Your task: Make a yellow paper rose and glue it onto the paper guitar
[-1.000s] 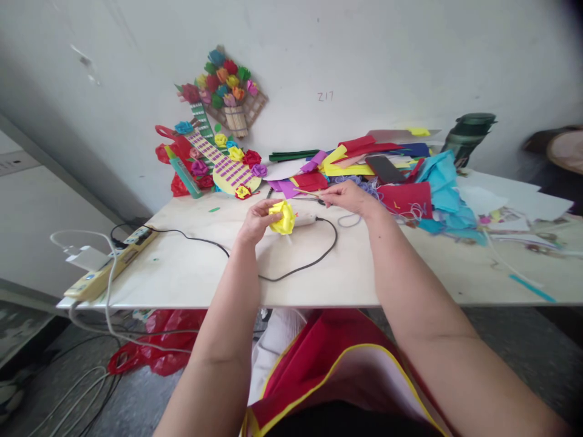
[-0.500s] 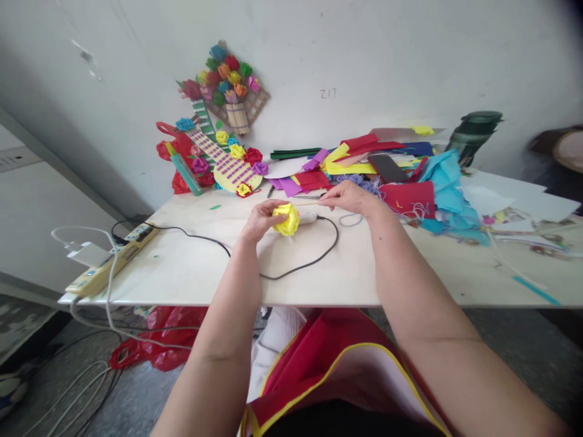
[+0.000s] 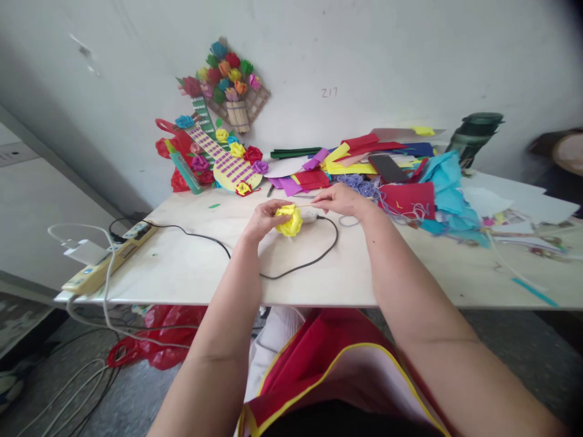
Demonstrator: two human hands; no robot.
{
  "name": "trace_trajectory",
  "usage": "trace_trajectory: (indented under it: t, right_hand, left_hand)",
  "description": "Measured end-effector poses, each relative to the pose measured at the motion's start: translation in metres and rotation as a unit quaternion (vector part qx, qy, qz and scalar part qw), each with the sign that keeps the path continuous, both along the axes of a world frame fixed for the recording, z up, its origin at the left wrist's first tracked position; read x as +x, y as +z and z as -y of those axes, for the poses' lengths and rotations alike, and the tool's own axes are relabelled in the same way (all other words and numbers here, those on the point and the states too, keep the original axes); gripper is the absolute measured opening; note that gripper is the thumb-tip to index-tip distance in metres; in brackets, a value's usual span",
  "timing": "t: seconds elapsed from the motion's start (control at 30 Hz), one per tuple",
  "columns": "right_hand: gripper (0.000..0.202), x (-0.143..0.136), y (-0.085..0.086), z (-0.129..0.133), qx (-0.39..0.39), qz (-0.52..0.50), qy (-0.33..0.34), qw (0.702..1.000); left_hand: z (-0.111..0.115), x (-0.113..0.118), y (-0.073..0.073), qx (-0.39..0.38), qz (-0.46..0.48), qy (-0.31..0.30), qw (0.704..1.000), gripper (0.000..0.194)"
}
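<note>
A yellow paper flower (image 3: 289, 222) is held in my left hand (image 3: 265, 220), whose fingers close on its left edge above the table. My right hand (image 3: 334, 199) pinches a thin light stick (image 3: 303, 206), and the stick's far end reaches the top of the flower. Just behind the flower lies a white tool (image 3: 308, 214) with a black cord (image 3: 300, 267) looping over the table; the flower partly hides the tool.
Coloured paper strips (image 3: 355, 159), a dark phone (image 3: 388, 168) and purple yarn (image 3: 357, 183) lie at the back. A power strip (image 3: 109, 258) sits at the left, and a green bottle (image 3: 474, 138) stands back right. Flower-decorated cardboard (image 3: 232, 167) leans near the wall.
My right hand has moved left, bringing the stick to the flower. The flower has turned slightly in my left hand and shifted a little to the right.
</note>
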State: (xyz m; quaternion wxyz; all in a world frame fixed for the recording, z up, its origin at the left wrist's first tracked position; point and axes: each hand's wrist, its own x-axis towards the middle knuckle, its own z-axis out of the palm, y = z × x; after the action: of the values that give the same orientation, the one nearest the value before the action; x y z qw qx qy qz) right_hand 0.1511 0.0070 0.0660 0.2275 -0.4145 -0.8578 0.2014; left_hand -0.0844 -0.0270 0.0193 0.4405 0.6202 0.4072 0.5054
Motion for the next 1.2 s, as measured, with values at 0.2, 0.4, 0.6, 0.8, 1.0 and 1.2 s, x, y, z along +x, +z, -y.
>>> trace_trajectory:
  t: [0.2, 0.4, 0.6, 0.8, 1.0, 1.2]
  right_hand:
    - [0.031, -0.008, -0.002, 0.003, -0.015, -0.002, 0.001, 1.0]
    - [0.038, -0.017, 0.001, 0.005, 0.042, 0.084, -0.002, 0.996]
    - [0.05, -0.027, 0.0, 0.006, 0.086, 0.133, -0.045, 0.986]
    - [0.048, -0.028, -0.001, 0.006, 0.101, 0.13, -0.044, 0.985]
    - [0.042, -0.027, -0.003, 0.006, 0.093, 0.088, -0.043, 0.991]
    - [0.042, -0.024, -0.006, 0.001, 0.085, 0.059, -0.036, 0.994]
  left_hand:
    - [0.0, 0.001, -0.001, -0.012, 0.005, -0.006, 1.0, 0.047]
    - [-0.001, 0.002, -0.002, -0.005, 0.0, -0.01, 1.0, 0.046]
    - [-0.001, 0.003, -0.002, -0.007, 0.004, -0.011, 1.0, 0.046]
    - [0.0, 0.003, -0.001, -0.008, -0.009, -0.025, 1.0, 0.048]
    - [0.001, 0.005, 0.0, -0.014, -0.008, -0.041, 0.999, 0.049]
    - [0.002, 0.005, 0.001, -0.022, -0.006, -0.079, 0.997, 0.059]
